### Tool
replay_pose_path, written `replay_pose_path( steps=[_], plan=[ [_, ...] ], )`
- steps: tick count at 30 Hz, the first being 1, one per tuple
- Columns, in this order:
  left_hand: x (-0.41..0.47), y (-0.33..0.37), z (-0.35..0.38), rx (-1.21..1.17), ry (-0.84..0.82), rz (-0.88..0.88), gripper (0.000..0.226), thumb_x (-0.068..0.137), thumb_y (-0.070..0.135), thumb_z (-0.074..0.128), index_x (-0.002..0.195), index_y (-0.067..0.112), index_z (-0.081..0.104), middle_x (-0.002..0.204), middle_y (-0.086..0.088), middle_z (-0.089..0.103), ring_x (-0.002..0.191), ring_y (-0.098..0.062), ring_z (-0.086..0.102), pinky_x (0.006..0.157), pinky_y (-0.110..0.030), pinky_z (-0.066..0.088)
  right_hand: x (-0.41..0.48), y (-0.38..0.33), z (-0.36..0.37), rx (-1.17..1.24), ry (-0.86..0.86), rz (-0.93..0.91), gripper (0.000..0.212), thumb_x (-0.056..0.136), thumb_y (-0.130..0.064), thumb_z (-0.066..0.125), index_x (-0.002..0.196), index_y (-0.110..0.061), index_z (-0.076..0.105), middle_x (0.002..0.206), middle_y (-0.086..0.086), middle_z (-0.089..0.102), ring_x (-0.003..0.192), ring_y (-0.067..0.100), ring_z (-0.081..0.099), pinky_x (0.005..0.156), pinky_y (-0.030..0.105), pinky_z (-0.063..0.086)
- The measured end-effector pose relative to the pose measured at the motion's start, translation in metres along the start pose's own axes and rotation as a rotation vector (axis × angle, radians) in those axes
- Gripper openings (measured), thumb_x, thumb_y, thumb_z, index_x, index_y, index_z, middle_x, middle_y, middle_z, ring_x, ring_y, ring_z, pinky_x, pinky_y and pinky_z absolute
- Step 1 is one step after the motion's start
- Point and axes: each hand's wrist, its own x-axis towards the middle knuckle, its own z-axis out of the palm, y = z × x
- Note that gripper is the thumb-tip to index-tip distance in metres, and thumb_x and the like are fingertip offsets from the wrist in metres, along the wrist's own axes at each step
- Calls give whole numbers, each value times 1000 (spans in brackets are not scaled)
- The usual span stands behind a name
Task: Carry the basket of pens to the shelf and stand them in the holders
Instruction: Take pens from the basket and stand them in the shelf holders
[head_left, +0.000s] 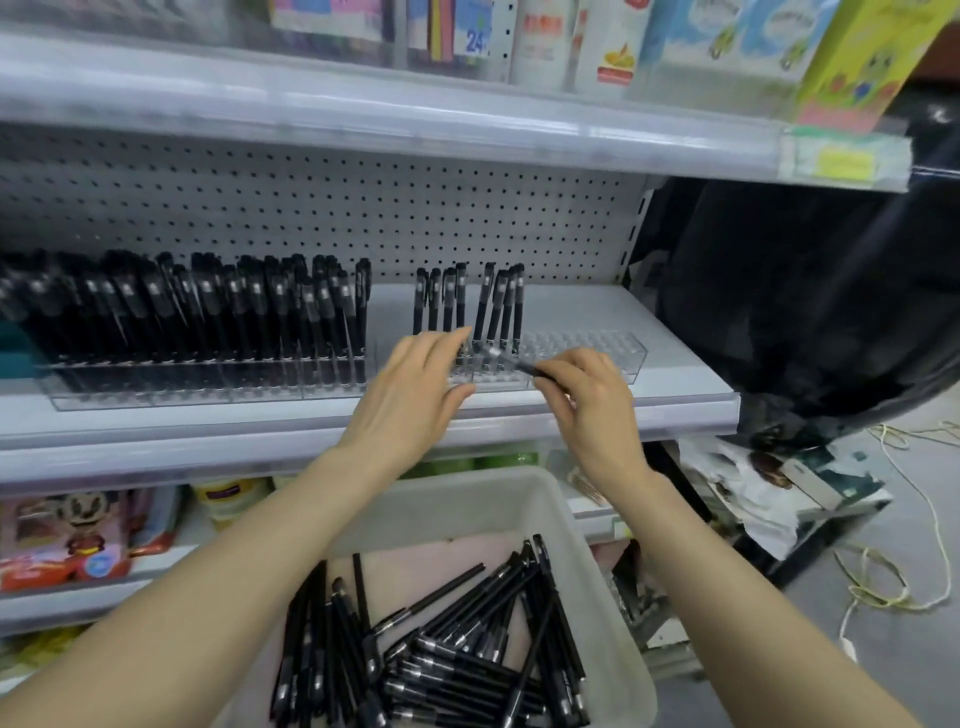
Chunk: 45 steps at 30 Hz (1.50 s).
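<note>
Basket (467, 499) of pens (457, 649) nearest; pen (511, 362) in right fingers (558, 387), slanted up-left toward holder (582, 353); left fingers (441, 348) straight.

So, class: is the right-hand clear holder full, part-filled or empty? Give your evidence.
Part-filled. Several pens stand upright at the left end of the right-hand holder; slots toward its right end hold nothing.
</note>
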Motion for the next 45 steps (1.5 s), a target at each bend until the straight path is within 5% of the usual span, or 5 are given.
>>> replay_pose_path(
  steps=[10,13,20,38,45],
  plan=[
    [-3,-31,23,159,89,62,45,90,17,68,132,3,57,124,-12,56,118,-30,48,91,-41,52,74,15,-14,371,111,457,5,96,-23,57,94,-21,61,77,-10,66,72,2,66,69,17,51],
    [-3,-33,27,169,101,63,46,90,18,66,133,5,56,123,-12,57,117,-29,48,95,-39,49,86,15,-3,356,48,460,15,97,-21,56,104,-12,66,80,-3,67,72,6,65,60,5,42],
    [-4,-37,31,153,117,56,46,91,18,62,135,7,55,121,-10,56,116,-25,45,98,-38,46,80,31,32,174,-161,449,20,95,-23,60,99,-5,69,84,5,63,72,17,52,58,19,34],
    [-4,-39,39,130,160,58,43,92,10,58,134,4,53,121,-12,55,116,-27,42,94,-39,49,73,32,42,9,-166,390,22,94,-22,60,102,-5,71,100,12,62,89,22,53,74,24,33],
    [-5,-40,38,116,146,68,45,92,7,57,136,4,51,121,-13,52,116,-29,42,93,-41,50,4,-17,33,105,113,316,9,93,-12,56,100,-15,61,92,-8,57,88,16,53,77,29,45]
  ],
)
